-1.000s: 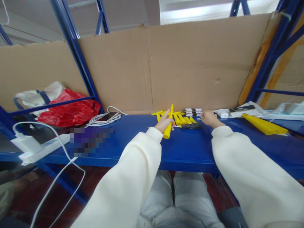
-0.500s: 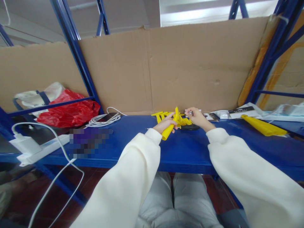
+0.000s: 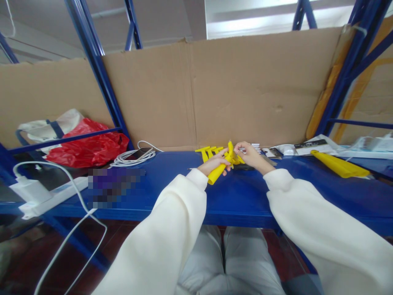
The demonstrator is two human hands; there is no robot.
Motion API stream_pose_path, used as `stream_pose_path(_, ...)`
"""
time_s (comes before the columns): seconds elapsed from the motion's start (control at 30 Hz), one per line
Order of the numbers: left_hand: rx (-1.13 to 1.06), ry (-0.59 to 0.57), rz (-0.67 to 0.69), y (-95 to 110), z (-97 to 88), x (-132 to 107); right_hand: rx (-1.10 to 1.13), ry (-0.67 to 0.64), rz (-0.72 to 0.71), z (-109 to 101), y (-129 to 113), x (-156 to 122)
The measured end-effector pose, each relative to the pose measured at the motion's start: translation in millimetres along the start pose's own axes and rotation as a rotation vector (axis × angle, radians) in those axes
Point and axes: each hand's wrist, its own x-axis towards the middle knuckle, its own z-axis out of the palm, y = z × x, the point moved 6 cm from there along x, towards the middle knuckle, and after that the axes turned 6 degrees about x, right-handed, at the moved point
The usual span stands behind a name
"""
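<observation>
My left hand (image 3: pixel 211 164) is wrapped round a yellow plastic part with a hollow tube end (image 3: pixel 216 174). The tube points toward me, and a narrower upright piece rises at its far end. Close by on the right, my right hand (image 3: pixel 250 156) has its thumb and fingers pinched together beside that upright piece. Whatever lies between those fingertips is hidden or too small to name. Several yellow T-shaped pieces (image 3: pixel 206 154) lie in a row behind my left hand. More yellow pieces and a dark object (image 3: pixel 244 167) sit partly covered below my right hand.
A cardboard sheet (image 3: pixel 245 90) stands along the back of the blue table (image 3: pixel 239 196). To the left are a coiled white cable (image 3: pixel 133 159), a red plastic bag (image 3: pixel 89 143) and a white power strip (image 3: pixel 55 198). A yellow cone-shaped piece (image 3: pixel 337 164) lies at right.
My right hand has moved left, from above the small items at the back to right beside the yellow part. My left hand keeps hold of that part. The view has tipped slightly.
</observation>
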Motion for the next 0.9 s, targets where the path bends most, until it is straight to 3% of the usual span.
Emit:
stream_pose_path(0.37,0.051,-0.040,-0.014,-3.5,1.5,2.0,0.000,0.038,-0.026,-1.4,-2.8,-0.4)
stream_pose_path(0.9,0.044,-0.073,0.016,-7.4,-0.1,5.8,0.045,0.028,0.061,-2.1,-5.1,-1.8)
